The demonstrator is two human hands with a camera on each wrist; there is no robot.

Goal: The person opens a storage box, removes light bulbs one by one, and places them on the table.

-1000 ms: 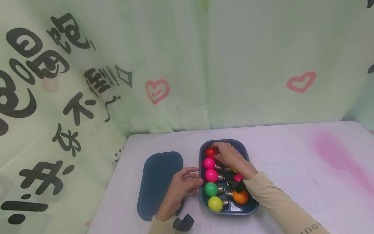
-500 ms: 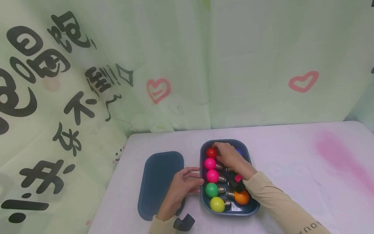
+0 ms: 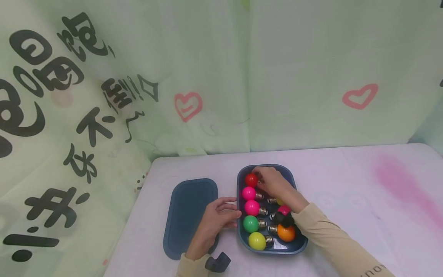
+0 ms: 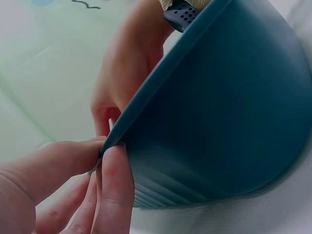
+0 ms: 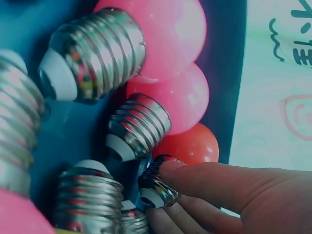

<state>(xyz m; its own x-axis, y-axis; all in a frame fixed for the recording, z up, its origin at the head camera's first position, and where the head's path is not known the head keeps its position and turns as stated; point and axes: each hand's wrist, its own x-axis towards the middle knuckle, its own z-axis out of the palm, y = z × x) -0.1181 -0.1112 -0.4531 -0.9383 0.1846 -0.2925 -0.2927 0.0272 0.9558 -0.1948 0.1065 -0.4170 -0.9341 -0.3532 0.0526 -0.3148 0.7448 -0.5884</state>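
A dark blue tray (image 3: 282, 246) holds two rows of coloured light bulbs with silver screw bases. My right hand (image 3: 275, 182) is at the tray's far end and pinches a red bulb (image 3: 251, 180) by its base; the right wrist view shows the thumb on the metal thread. Down the left row follow two pink bulbs (image 3: 252, 208), a green bulb (image 3: 250, 224) and a yellow bulb (image 3: 257, 241). An orange bulb (image 3: 286, 233) lies opposite, and my right arm partly hides that row. At the left wall, my left hand (image 4: 114, 180) pinches the tray's rim between thumb and fingers.
A flat dark blue lid (image 3: 190, 215) lies left of the tray, partly under my left forearm in the head view. A pale cloth covers the table (image 3: 346, 184). Behind it hangs a printed green curtain (image 3: 294, 77).
My right hand has shifted slightly to the right over the far end, and the blue bulb there is now hidden behind it. The left hand stays at the rim.
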